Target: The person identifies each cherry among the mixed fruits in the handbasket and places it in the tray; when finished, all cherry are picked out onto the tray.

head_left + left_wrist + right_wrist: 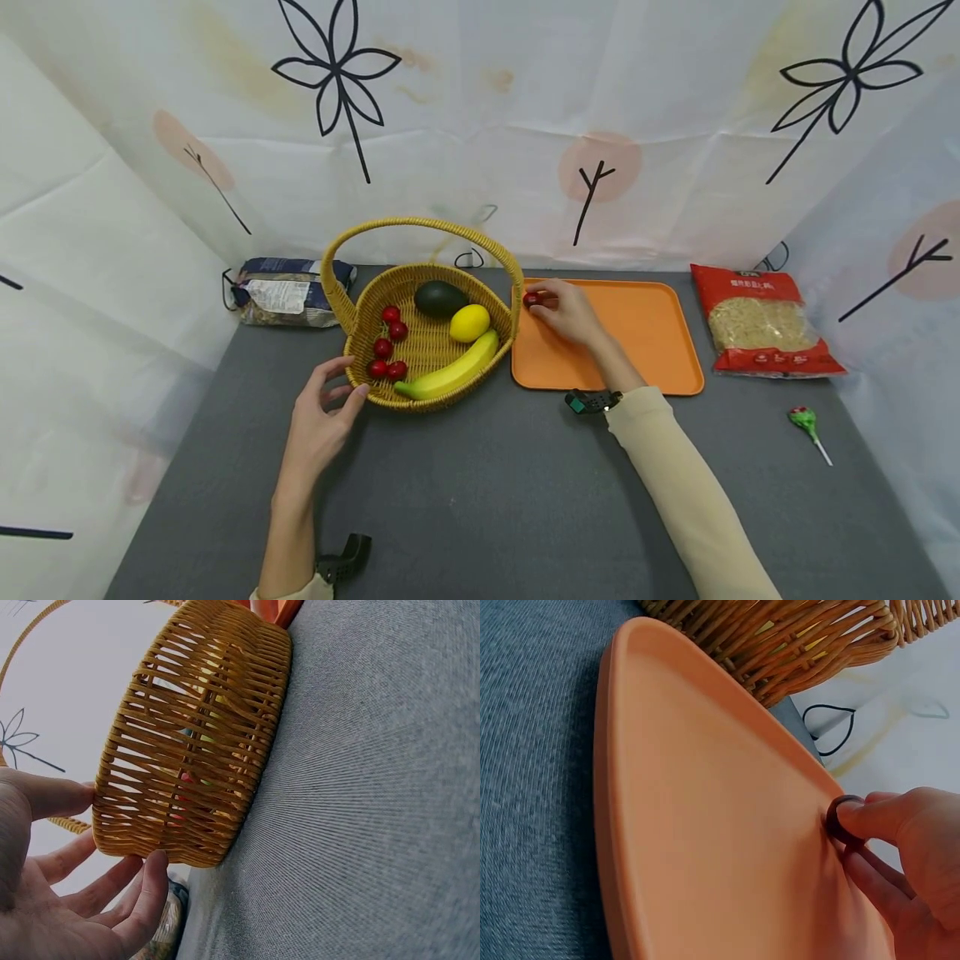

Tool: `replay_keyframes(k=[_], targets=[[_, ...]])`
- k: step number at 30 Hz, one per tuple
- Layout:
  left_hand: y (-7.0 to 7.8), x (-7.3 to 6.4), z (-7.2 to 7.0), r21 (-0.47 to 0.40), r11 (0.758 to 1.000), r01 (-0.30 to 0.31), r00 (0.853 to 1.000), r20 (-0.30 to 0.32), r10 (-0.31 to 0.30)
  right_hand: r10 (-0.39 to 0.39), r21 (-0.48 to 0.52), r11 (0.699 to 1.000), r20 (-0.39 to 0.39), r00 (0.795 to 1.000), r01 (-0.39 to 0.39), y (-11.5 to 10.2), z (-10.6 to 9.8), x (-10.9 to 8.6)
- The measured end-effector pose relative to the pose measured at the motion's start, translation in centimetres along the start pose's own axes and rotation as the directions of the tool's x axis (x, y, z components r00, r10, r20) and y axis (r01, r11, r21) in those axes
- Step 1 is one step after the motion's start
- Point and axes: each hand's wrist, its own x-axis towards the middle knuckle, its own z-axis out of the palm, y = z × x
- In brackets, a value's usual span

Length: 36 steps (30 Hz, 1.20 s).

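A yellow wicker basket with a tall handle holds several red cherries, a dark green avocado, a lemon and a banana. My left hand holds the basket's left end, thumb at the rim and fingers bent along the woven side. Over the far left corner of an orange tray, my right hand pinches a dark red cherry between thumb and fingers. In the right wrist view that cherry overlaps the tray's raised edge, with the fingers partly covering it.
Behind the basket at left lies a dark blue packet with a white label. A red bag of pale dry food lies right of the tray. Nearer on that side is a green-wrapped lollipop. Patterned cloth borders the grey table.
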Motion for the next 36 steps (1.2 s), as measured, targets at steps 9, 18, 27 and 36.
replay_keyframes(k=[9, 18, 27, 36], targets=[[-0.1, 0.1, 0.0, 0.01, 1.0, 0.006, 1.0, -0.005, -0.006, 0.016, 0.065, 0.998, 0.014, 1.0, -0.017, 0.1, -0.1, 0.0], [0.1, 0.1, -0.1, 0.019, 1.0, 0.017, 1.0, 0.004, -0.018, 0.045, 0.133, 0.99, 0.018, 0.999, -0.047, 0.0, -1.2, -0.7], [-0.1, -0.3, -0.1, -0.029, 0.999, -0.017, 1.0, 0.0, 0.017, -0.001, 0.206, 0.979, -0.048, 0.999, 0.011, -2.7, -2.8, -2.8], [-0.1, -0.1, 0.1, -0.037, 0.999, -0.023, 1.0, -0.001, 0.023, -0.252, 0.358, 0.886, -0.161, 0.954, 0.294, -8.3, -4.4, -5.9]])
